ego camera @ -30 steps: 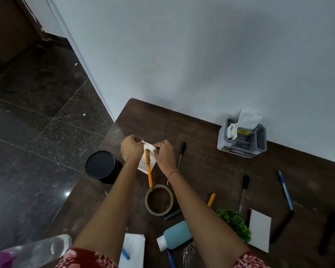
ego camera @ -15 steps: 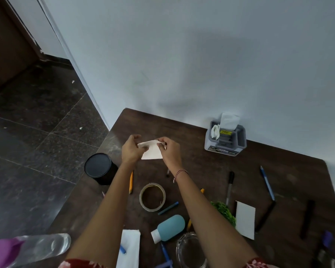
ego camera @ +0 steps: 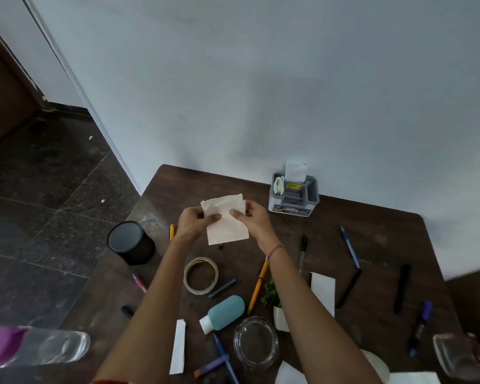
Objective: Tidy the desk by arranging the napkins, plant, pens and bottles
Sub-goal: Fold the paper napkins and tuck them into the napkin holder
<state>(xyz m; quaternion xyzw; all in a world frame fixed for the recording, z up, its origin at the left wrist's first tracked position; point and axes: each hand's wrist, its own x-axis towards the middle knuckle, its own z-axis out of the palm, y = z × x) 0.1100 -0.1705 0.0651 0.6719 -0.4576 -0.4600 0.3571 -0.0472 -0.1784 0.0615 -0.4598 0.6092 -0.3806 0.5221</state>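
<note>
Above the dark wooden desk, my left hand and my right hand pinch a white napkin by its two sides. It hangs flat between them. More napkins lie on the desk: one to the right of my right arm, one by my left arm. Several pens are scattered about, among them an orange one and a blue one. A teal bottle lies on its side. A small green plant peeks out beside my right forearm.
A grey organiser holding napkins stands at the wall. A black cylindrical cup is at the desk's left edge, a tape roll in the middle, a glass jar near me. Clear bottles lie at lower left and lower right.
The napkin has been lifted off the desk and spread flat between both hands. The orange pen that lay across it stays on the desk by my left wrist.
</note>
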